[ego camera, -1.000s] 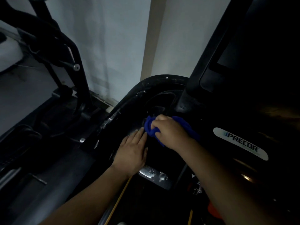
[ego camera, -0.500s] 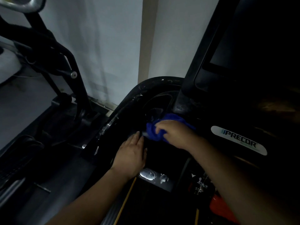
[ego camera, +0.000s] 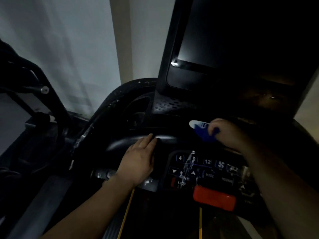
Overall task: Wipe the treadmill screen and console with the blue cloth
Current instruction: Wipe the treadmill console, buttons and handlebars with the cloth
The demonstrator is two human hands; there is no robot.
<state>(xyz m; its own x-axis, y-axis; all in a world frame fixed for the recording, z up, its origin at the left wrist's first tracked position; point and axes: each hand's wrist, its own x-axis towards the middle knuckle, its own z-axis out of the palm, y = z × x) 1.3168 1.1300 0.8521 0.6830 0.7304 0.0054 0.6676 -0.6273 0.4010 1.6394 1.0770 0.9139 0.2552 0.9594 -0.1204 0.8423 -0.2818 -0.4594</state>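
The dark treadmill screen [ego camera: 224, 40] stands upright at the upper right, above the black console [ego camera: 172, 107]. My right hand [ego camera: 226, 131] grips the bunched blue cloth [ego camera: 203, 133] against the console, over the white brand label [ego camera: 195, 124] below the screen. My left hand [ego camera: 139, 159] rests flat, fingers straight, on the black curved handlebar [ego camera: 124, 142] at the console's left. The button panel [ego camera: 203, 168] with numbered keys sits between my arms and shows wet streaks.
A red stop bar [ego camera: 214, 197] lies under the button panel. Another machine's black frame [ego camera: 43, 94] stands at the left. A pale wall [ego camera: 60, 49] rises behind. Yellow cords [ego camera: 126, 211] hang down below the console.
My right hand has carried the cloth from the left cup-holder area rightward onto the brand label. The view has swung right and up, showing the button panel. My left hand stays on the handlebar.
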